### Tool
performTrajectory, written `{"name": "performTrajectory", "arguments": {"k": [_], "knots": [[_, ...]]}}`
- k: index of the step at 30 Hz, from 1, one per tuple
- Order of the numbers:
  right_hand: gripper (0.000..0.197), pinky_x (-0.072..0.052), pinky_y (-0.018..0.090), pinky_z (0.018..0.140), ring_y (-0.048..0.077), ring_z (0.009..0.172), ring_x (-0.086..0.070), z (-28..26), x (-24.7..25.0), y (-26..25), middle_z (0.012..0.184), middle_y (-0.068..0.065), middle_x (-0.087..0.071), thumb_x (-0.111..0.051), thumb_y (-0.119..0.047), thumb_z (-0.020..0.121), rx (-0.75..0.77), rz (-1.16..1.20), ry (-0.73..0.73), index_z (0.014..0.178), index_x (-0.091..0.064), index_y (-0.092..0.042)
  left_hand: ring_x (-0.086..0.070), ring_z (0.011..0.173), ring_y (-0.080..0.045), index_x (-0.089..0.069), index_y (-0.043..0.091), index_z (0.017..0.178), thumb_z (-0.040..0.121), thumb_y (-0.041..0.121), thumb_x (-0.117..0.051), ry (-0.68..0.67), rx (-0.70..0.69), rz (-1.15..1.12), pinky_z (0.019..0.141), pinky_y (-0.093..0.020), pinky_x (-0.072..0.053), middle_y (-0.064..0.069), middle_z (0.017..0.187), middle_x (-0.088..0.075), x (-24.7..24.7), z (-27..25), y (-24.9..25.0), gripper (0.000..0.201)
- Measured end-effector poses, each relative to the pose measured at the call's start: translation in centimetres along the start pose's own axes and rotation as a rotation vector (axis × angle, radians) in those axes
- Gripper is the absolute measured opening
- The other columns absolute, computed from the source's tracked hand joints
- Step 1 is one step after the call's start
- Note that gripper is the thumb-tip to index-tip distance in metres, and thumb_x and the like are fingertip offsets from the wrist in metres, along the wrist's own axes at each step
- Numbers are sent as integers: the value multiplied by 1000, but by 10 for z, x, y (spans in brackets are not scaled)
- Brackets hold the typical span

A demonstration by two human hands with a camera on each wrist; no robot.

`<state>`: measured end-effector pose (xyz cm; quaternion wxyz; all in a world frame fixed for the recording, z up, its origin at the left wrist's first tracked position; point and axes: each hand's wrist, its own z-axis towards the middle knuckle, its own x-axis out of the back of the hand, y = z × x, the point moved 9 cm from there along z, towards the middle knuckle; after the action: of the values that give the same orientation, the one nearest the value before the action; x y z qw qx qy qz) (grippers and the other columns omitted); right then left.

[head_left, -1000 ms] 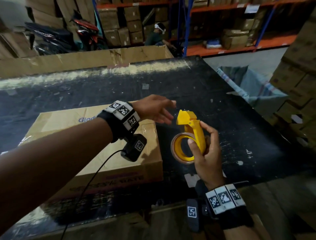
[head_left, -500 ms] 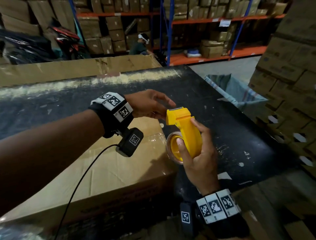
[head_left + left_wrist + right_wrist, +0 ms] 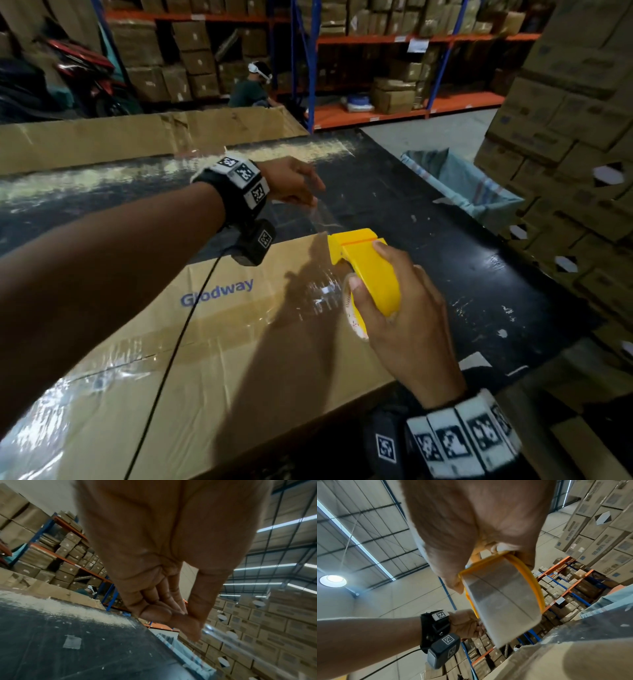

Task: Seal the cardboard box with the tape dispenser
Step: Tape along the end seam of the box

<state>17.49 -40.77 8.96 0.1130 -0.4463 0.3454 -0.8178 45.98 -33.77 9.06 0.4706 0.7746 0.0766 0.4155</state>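
A brown cardboard box [image 3: 212, 342] printed "Glodway" lies on the black table, with shiny clear tape along its top seam. My right hand [image 3: 394, 301] grips a yellow tape dispenser [image 3: 366, 270] just above the box's far right corner. A strip of clear tape [image 3: 323, 219] stretches from its mouth up to my left hand [image 3: 308, 195], which pinches the tape's free end. In the left wrist view my left hand [image 3: 187, 616] has thumb and fingers pressed together on the tape [image 3: 231, 639]. The right wrist view shows the tape roll [image 3: 501, 601] under my right hand [image 3: 471, 534].
The black table [image 3: 445, 240] reaches far and right of the box. A flattened carton [image 3: 137, 137] lies along its far edge. An open sack [image 3: 469, 185] stands off the right edge, beside stacked cartons [image 3: 565, 137]. A person [image 3: 253, 89] sits by the shelves.
My left hand reached the dispenser's mouth, took the tape end and drew it out away from me. My right hand carried the dispenser over the box's far right corner.
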Motion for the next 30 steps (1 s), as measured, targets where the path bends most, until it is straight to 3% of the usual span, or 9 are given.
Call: {"name": "performTrajectory", "arguments": {"k": [3, 7, 10, 14, 18, 23, 26, 28, 30], "knots": [[54, -41, 29, 77, 13, 93, -51, 16, -23, 3, 116, 1, -59, -60, -54, 90, -78, -26, -71, 140, -45, -41, -70, 83, -16, -70, 19, 116, 87, 8, -72, 6, 32, 81, 56, -16, -53, -5, 94, -74, -1, 23, -20, 31], [53, -42, 32, 81, 26, 106, -59, 29, -44, 7, 117, 5, -59, -60, -53, 89, -132, -65, -126, 139, -44, -41, -71, 105, -24, -68, 29, 120, 83, 20, -78, -9, 70, 215, 91, -37, -58, -6, 114, -75, -9, 43, -45, 39], [54, -42, 34, 79, 30, 107, -59, 36, -53, 7, 117, 7, -59, -58, -54, 90, -158, -127, -167, 140, -42, -41, -68, 112, -24, -66, 32, 126, 81, 26, -77, -28, 72, 277, 102, -43, -54, -3, 120, -72, -13, 56, -56, 47], [55, -44, 35, 76, 30, 104, -60, 43, -60, 5, 115, 7, -57, -55, -56, 91, -172, -200, -227, 142, -38, -41, -68, 110, -24, -65, 36, 119, 81, 23, -77, -57, 41, 298, 100, -42, -55, 0, 111, -70, -19, 66, -59, 42], [55, -50, 40, 79, 31, 103, -61, 49, -63, 3, 113, 8, -57, -54, -57, 91, -181, -237, -266, 140, -38, -39, -70, 109, -25, -65, 34, 117, 82, 19, -77, -90, 29, 305, 98, -43, -57, -6, 120, -72, -27, 74, -63, 40], [52, -43, 37, 75, 32, 106, -60, 52, -66, 4, 115, 9, -56, -54, -57, 91, -201, -271, -318, 138, -40, -38, -66, 107, -18, -66, 35, 120, 82, 21, -76, -88, 19, 430, 97, -34, -53, 3, 109, -71, -37, 77, -61, 42], [50, -45, 38, 78, 32, 108, -60, 53, -67, 5, 118, 10, -56, -53, -56, 92, -205, -297, -338, 136, -40, -37, -66, 116, -25, -61, 31, 129, 83, 27, -76, -111, 0, 592, 100, -34, -52, -6, 126, -72, -50, 76, -60, 48], [50, -45, 39, 80, 32, 110, -59, 54, -68, 6, 120, 10, -56, -52, -57, 93, -212, -312, -347, 137, -40, -36, -63, 124, -29, -53, 27, 140, 84, 36, -74, -51, -31, 785, 98, -36, -49, -5, 137, -65, -46, 72, -54, 60], [49, -44, 40, 80, 33, 111, -59, 55, -67, 8, 120, 10, -56, -52, -57, 93, -216, -308, -349, 135, -40, -36, -61, 126, -31, -51, 26, 143, 89, 36, -68, -7, -111, 809, 99, -37, -48, -6, 139, -64, -39, 64, -41, 57]]}}
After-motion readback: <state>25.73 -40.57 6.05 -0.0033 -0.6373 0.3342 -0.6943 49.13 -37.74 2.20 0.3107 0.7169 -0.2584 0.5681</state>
